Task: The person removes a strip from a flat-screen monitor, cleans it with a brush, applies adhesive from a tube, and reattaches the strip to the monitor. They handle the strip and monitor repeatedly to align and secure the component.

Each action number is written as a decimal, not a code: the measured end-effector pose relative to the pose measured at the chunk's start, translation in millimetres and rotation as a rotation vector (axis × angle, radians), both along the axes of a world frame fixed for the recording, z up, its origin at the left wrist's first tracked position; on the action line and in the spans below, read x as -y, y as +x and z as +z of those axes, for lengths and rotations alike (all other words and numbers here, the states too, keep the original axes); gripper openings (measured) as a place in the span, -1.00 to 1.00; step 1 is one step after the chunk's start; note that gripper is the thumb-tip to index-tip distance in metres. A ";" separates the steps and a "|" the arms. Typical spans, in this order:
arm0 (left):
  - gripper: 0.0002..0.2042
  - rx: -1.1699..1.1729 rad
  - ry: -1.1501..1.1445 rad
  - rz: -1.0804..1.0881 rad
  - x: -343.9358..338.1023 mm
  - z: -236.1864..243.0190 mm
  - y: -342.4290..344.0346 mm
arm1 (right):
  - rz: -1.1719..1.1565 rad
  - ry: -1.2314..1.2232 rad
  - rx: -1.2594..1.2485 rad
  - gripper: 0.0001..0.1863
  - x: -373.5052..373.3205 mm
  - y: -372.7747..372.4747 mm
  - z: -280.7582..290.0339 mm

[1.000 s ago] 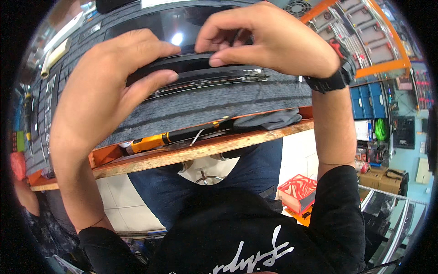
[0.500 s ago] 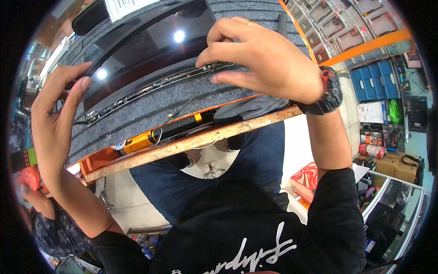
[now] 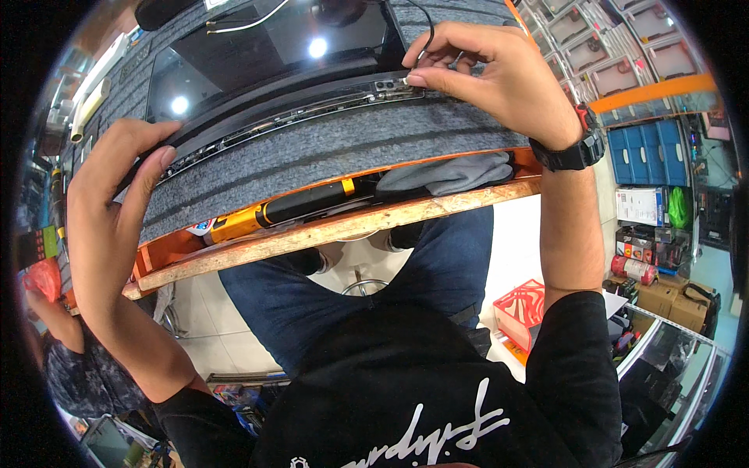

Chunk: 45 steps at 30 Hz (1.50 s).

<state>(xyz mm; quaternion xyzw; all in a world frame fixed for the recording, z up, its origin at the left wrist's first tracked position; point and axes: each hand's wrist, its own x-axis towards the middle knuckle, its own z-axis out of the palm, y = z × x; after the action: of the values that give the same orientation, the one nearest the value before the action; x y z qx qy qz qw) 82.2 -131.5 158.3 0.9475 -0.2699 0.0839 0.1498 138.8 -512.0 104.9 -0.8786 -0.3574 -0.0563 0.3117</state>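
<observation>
Head view. The right hand has thumb and forefinger pinched together on a small metal hinge part at the right end of the near edge of a dark display panel, which lies flat on a grey ribbed mat. A thin black cable loops just above that pinch. The left hand is open, fingers spread, its fingertips resting against the left end of the same panel edge; it clamps nothing. A black wristwatch sits on the right wrist.

Containers: below the mat, an orange shelf under the bench top holds a yellow-and-black power tool lying on its side, and a folded grey cloth directly beneath the right wrist. Right of that arm, blue drawer bins stand against the wall; their contents cannot be made out. Lower right, a red patterned box sits on the floor.

Edges: a strip of bare mat lies between the panel edge and the wooden bench lip.
</observation>
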 end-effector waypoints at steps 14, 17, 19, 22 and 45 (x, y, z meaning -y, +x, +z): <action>-0.79 0.090 -0.051 -0.081 16.9 -28.4 1.5 | -0.008 0.088 -0.097 -0.84 5.5 2.9 -7.1; -0.80 0.079 -0.063 -0.068 16.1 -31.0 0.3 | -0.002 0.104 -0.108 -0.84 6.2 3.9 -11.0; -0.80 0.059 -0.069 -0.058 16.0 -31.7 -0.3 | -0.007 0.116 -0.142 -0.84 6.0 4.1 -10.3; -0.80 0.043 -0.065 -0.055 14.7 -30.5 -0.5 | 0.003 0.102 -0.093 -0.83 6.0 3.2 -10.3; -0.78 0.013 -0.116 -0.048 20.5 -45.0 7.1 | 0.020 0.091 -0.025 -0.83 7.5 4.2 -13.5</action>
<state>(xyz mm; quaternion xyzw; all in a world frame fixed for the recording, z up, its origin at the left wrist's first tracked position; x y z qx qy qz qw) 89.3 -152.0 113.3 0.9300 -0.2881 0.1018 0.2045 142.9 -519.6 91.3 -0.8606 -0.3593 -0.0583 0.3562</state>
